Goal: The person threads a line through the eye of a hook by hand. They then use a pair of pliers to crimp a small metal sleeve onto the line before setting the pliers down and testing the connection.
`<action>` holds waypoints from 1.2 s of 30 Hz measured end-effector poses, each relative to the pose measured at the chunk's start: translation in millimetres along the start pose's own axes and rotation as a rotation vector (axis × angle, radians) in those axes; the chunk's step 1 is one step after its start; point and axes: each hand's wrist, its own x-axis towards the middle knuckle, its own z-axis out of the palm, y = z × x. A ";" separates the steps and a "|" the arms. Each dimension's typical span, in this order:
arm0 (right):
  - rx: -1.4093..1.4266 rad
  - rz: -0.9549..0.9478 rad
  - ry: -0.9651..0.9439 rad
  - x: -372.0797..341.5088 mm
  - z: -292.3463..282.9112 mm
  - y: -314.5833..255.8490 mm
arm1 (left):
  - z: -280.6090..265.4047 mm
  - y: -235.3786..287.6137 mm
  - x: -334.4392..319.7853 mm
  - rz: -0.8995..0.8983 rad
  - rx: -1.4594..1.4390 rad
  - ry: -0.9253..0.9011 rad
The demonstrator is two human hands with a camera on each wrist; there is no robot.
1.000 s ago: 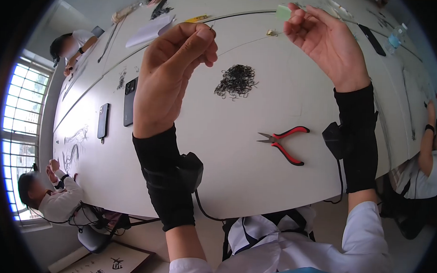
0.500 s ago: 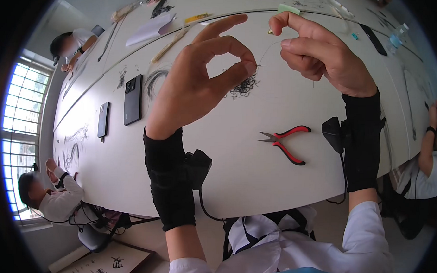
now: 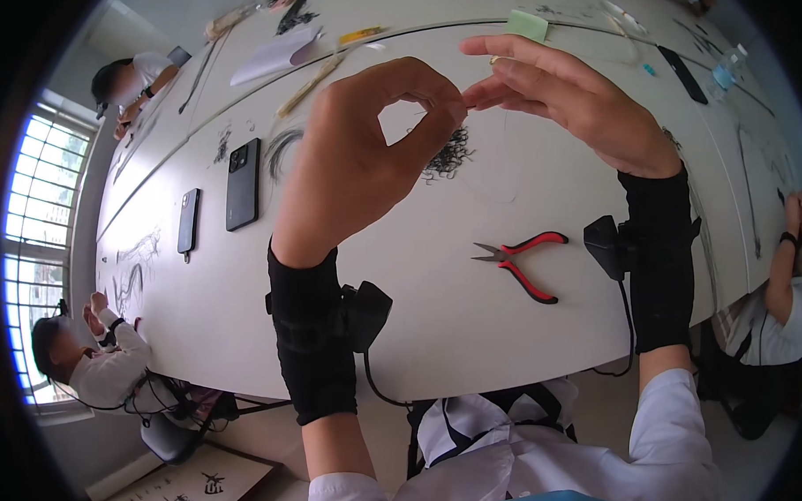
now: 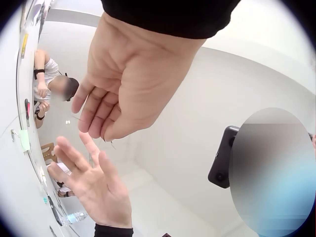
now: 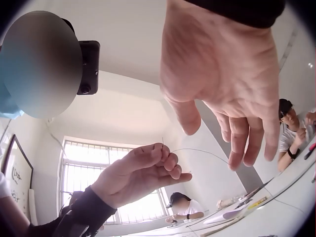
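In the head view my left hand (image 3: 360, 152) is raised over the table, thumb and forefinger pinching a small dark fish hook with a thin fishing line. The hook mostly hides between the fingertips; in the right wrist view its fine tip (image 5: 163, 141) sticks up. From that pinch the fishing line (image 5: 197, 149) arcs over to the fingertips of my right hand (image 3: 583, 107). Those fingers are held out nearly straight, their tips right at the left fingertips in the head view. Below lies a pile of black fish hooks (image 3: 450, 155), partly covered by the left hand.
Red-and-black pliers (image 3: 520, 259) lie on the near table. Two phones, a larger one (image 3: 242, 185) and a smaller one (image 3: 188, 219), lie to the left. Farther back are a green note (image 3: 527, 25), white paper (image 3: 273, 56) and a water bottle (image 3: 728, 69). Other people sit around the table.
My hands were apart with the line stretched between them; the left moved right and nearer, and the right moved left to meet it. The right fingers, curled half a second ago, have straightened.
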 end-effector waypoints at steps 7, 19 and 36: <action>0.152 0.162 -0.086 4.4 3.4 -8.7 | 2.5 5.6 -0.1 -0.035 0.136 0.009; 0.052 0.120 0.198 4.9 15.7 -18.6 | 9.0 -3.9 1.3 -0.005 0.245 0.118; -0.075 0.189 0.172 4.3 15.1 -12.3 | 11.3 -7.1 2.4 0.104 0.263 0.193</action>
